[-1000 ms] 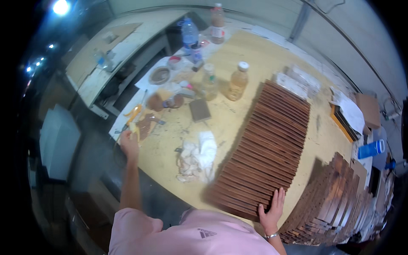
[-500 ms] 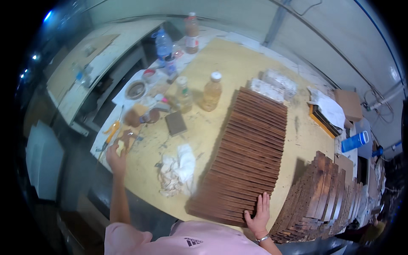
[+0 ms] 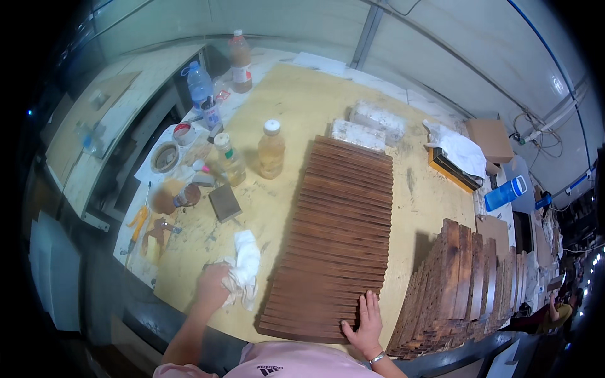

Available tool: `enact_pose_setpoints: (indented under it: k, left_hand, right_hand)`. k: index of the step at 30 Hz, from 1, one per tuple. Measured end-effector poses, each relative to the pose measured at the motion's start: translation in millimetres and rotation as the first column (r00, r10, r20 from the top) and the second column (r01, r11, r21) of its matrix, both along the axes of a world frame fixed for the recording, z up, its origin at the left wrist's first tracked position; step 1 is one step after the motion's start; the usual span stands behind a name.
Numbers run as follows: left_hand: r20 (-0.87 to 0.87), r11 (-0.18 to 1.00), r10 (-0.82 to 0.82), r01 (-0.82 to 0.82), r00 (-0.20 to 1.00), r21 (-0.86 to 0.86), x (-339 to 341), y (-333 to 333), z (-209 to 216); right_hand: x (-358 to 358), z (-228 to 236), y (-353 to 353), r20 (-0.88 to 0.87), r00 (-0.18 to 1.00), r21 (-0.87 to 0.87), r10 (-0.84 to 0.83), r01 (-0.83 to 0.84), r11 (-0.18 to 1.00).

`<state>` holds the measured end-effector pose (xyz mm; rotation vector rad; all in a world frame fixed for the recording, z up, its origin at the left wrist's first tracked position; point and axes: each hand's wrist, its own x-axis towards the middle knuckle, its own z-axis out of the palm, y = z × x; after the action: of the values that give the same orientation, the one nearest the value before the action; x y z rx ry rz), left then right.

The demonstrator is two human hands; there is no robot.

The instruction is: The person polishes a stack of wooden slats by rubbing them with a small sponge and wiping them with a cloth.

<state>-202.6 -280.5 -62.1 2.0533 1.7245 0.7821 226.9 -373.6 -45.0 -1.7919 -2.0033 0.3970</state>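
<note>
A row of narrow dark brown wooden strips (image 3: pixel 334 214) lies side by side on the yellowish board. My right hand (image 3: pixel 365 327) rests flat with fingers apart on the row's near right corner. To the left of the strips, my left hand (image 3: pixel 213 286) is closed on the edge of a crumpled white cloth (image 3: pixel 246 264); its fingertips are partly hidden in the folds. Beyond the cloth lies a flat grey-brown sanding block (image 3: pixel 225 203). A pale yellow piece (image 3: pixel 153 249) sits by the board's left edge, beside a brown scrap (image 3: pixel 162 230).
Stacked brown wooden pieces (image 3: pixel 454 277) stand at the right. Bottles, including one of amber liquid (image 3: pixel 271 151), and tape rolls (image 3: pixel 165 157) are at the far left. Orange-handled pliers (image 3: pixel 136 223) lie at the left edge. White wrapped blocks (image 3: pixel 359 133) sit behind the strips.
My left hand has left the pale yellow piece at the left edge and moved right and nearer, onto the white cloth. My right hand stays on the strips. The view has shifted.
</note>
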Motion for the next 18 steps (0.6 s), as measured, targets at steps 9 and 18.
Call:
enact_pose_setpoints:
  k: [9,18]
  left_hand:
    - [0.028,0.916,-0.304,0.285,0.952,0.282,141.4,94.4,61.2]
    - [-0.182,0.78,-0.555,0.584,0.812,0.227,233.5,99.2,21.7]
  right_hand:
    - [-0.4,2.4,0.5,0.029,1.0,0.016,-0.003,0.003,1.0]
    - [-0.7,0.0,0.9,0.078,0.997,0.002,0.005,-0.005,1.0]
